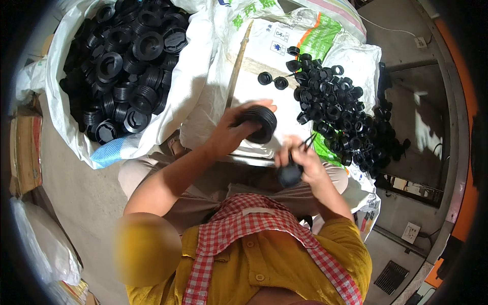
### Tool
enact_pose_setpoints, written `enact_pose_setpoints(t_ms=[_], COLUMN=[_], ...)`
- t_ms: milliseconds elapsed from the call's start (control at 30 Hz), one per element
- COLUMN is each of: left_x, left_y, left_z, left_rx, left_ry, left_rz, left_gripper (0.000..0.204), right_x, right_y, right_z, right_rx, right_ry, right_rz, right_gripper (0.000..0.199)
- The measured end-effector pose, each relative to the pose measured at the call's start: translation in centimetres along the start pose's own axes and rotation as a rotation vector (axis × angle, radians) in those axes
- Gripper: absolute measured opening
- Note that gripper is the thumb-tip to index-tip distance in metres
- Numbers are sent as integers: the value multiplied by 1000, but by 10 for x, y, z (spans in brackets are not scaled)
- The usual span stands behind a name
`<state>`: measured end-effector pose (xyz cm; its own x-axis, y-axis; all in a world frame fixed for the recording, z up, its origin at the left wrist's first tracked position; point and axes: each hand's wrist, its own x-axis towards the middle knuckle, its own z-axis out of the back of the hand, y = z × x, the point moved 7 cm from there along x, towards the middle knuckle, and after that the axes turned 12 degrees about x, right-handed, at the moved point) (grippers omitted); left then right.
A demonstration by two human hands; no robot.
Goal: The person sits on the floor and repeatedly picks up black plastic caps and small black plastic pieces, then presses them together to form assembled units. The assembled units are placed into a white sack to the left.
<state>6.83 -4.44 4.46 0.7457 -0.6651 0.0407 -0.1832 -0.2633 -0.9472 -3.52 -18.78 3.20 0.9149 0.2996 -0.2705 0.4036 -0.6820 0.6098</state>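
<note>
My left hand (226, 133) is wrapped round a black plastic threaded cap (264, 123), its ribbed wall and round opening turned toward the right. Just right of it and lower, my right hand (309, 161) is closed on a black round cap with a thin strap (290, 176), somewhat smeared by motion. The two parts are apart. Beyond my right hand spreads a heap of small black caps (330, 99), several of them with loops or straps. Two small caps (265, 78) lie off the heap's left side.
A white woven sack (195, 56) full of larger black threaded caps (147, 46) stands open at the left. White printed sacking (264, 40) covers the work surface, with a wooden stick (239, 63) on it. A cardboard box (26, 152) is at the far left; a wall socket (410, 233) at lower right.
</note>
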Motion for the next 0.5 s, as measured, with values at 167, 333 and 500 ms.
enact_pose_setpoints(t_ms=[167,333,500], left_x=[-12,2,-12], left_y=[67,7,-93], left_z=[-18,-25,-16], left_rx=[-187,1197,1521], left_ry=[-20,51,-320], left_rz=[399,-201,-686], left_gripper=[51,51,40], right_x=[54,79,95], right_y=[-9,7,11], right_z=[23,32,173], right_rx=[120,-475,-693], right_ry=[-290,-490,-901], right_rz=[604,746,723], right_gripper=[17,24,27])
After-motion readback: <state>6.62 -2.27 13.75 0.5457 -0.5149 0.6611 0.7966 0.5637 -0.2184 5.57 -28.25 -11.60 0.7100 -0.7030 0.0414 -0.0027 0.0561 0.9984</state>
